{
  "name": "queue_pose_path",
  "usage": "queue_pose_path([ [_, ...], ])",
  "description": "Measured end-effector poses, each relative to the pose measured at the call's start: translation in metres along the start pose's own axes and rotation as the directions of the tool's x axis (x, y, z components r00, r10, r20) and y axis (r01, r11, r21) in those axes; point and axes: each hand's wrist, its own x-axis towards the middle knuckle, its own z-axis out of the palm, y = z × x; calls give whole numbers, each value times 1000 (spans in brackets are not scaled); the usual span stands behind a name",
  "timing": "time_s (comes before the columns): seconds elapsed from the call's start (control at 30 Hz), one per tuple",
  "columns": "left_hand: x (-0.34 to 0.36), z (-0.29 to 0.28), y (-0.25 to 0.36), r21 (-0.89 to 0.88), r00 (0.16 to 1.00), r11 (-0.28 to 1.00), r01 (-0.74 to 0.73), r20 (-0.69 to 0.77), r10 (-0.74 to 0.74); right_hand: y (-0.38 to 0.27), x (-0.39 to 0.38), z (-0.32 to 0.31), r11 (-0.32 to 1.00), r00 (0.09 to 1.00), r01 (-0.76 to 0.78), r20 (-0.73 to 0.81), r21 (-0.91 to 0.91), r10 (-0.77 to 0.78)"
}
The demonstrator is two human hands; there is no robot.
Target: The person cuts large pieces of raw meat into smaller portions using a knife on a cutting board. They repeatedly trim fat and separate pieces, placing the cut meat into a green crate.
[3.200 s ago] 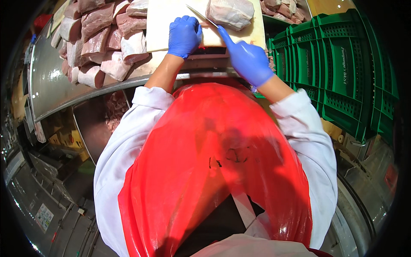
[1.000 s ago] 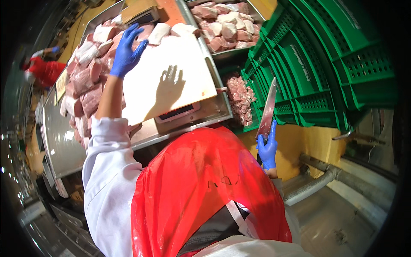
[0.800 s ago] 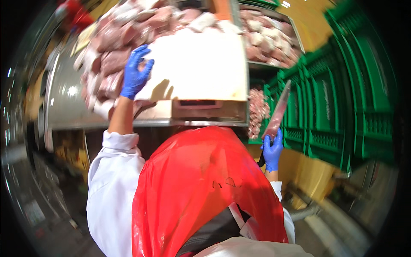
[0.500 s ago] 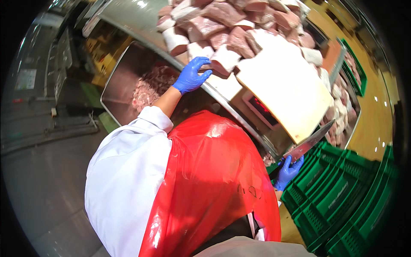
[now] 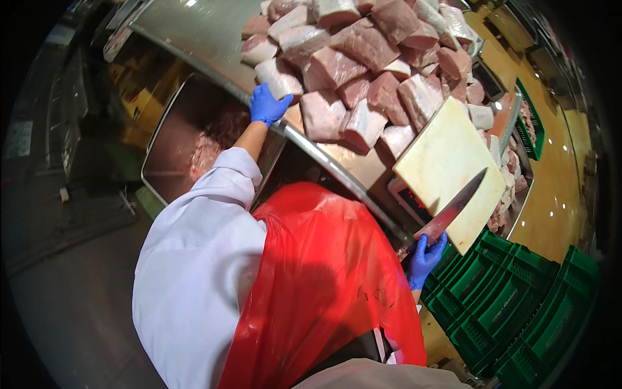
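My left hand (image 5: 265,106), in a blue glove, has its fingers spread at the lower edge of a pale meat piece (image 5: 275,74) on the steel table's left part; whether it touches cannot be told. A pile of thick pink and white meat pieces (image 5: 337,65) covers the table (image 5: 201,35). My right hand (image 5: 425,258), also gloved, grips a long knife (image 5: 457,206), its blade angled up and right over a white cutting board (image 5: 453,142). A scale display (image 5: 407,198) shows partly from under the board.
A steel bin (image 5: 165,149) with meat scraps sits below the table's left edge. Stacked green crates (image 5: 492,305) stand at lower right. Another meat-filled tray (image 5: 512,194) is beyond the board, and a small green crate (image 5: 528,107) with meat lies farther right on the yellow floor (image 5: 557,201).
My view has swung left from the board toward the pile and bin. The meat block on the board earlier is no longer there. My left hand has shifted leftward along the pile; my right keeps the knife.
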Motion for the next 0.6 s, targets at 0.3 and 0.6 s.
queue_pose_path([
  [0.3,106,-8,57,284,880,902,324,260,-398,-32,-20,68,980,982,-158,-81,118,168],
  [0.6,189,34,-140,-664,753,410,625,651,-95,-18,-61,46,974,952,-187,-223,125,211],
])
